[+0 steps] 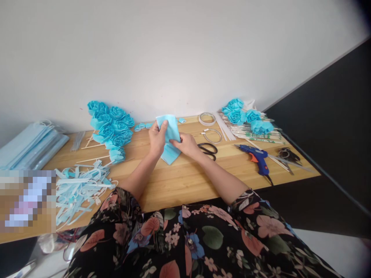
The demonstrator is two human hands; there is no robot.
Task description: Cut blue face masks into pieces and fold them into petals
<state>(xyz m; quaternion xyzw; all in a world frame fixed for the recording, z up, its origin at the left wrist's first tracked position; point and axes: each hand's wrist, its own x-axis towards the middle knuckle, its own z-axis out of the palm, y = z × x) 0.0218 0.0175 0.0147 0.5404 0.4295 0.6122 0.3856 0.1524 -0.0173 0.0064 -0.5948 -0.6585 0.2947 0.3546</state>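
Left hand (pixel 158 138) and right hand (pixel 188 144) pinched a flat, oblong blue sheet (pixel 173 128).
Sheet was over a grained wooden table (pixel 156 189); ruffled blue flowers (pixel 116 125) lay left, plain pale wall (pixel 174 50) behind.

A pale wall (pixel 179 50) fills the upper frame, a dark panel (pixel 339 135) slants at right, and keys (pixel 292 156) lie mid-right.

Light-blue rectangular sheet of thin, fabric-like material (pixel 171 125) — raised and slightly tilted, gripped at its left side by the left hand (pixel 157 136) and near its lower right corner by the right hand (pixel 187 144). Matching light-blue flat piece (pixel 170 155) — on the wooden tabletop (pixel 158 189), one corner pointing near.
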